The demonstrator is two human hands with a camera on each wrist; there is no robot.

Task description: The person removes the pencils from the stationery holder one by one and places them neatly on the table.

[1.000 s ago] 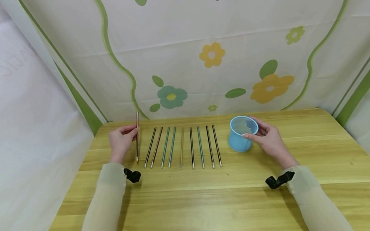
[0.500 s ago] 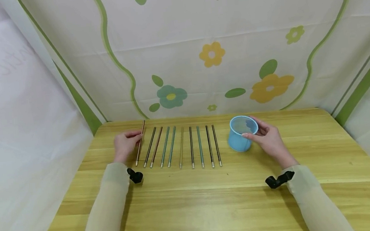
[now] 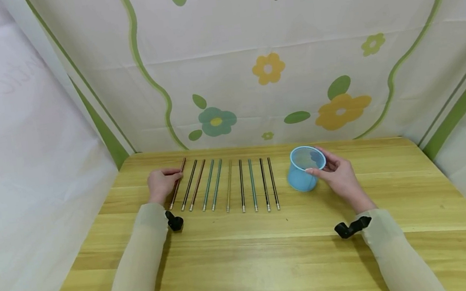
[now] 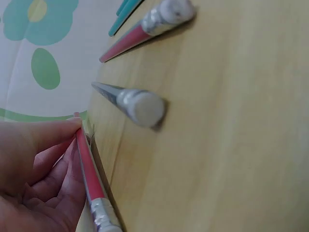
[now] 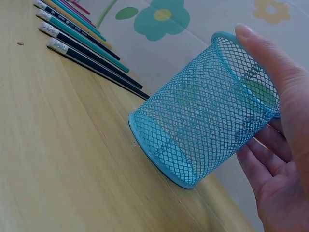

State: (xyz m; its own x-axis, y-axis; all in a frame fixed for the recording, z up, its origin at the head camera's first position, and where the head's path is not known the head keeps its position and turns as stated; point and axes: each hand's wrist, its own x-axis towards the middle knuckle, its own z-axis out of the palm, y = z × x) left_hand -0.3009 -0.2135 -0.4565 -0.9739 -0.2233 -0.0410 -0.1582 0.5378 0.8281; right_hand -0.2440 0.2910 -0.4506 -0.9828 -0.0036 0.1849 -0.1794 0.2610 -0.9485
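Note:
At the left end of a row of pencils, my left hand pinches a red pencil between thumb and fingers. That pencil lies at or very near the tabletop, its white eraser end toward me. Just right of it lies a black pencil, then another red pencil. My right hand holds an upright blue mesh pencil cup by its right side, thumb at the rim and fingers behind. Inside the cup no pencil shows.
More pencils lie side by side: teal pencils, a gold pencil and black pencils, erasers toward me. The wooden table ends at a flower-printed cloth behind.
My left hand has brought the red pencil rightward and down from a raised, steeper position to lie beside the row, still pinching it. The right hand and cup have stayed put.

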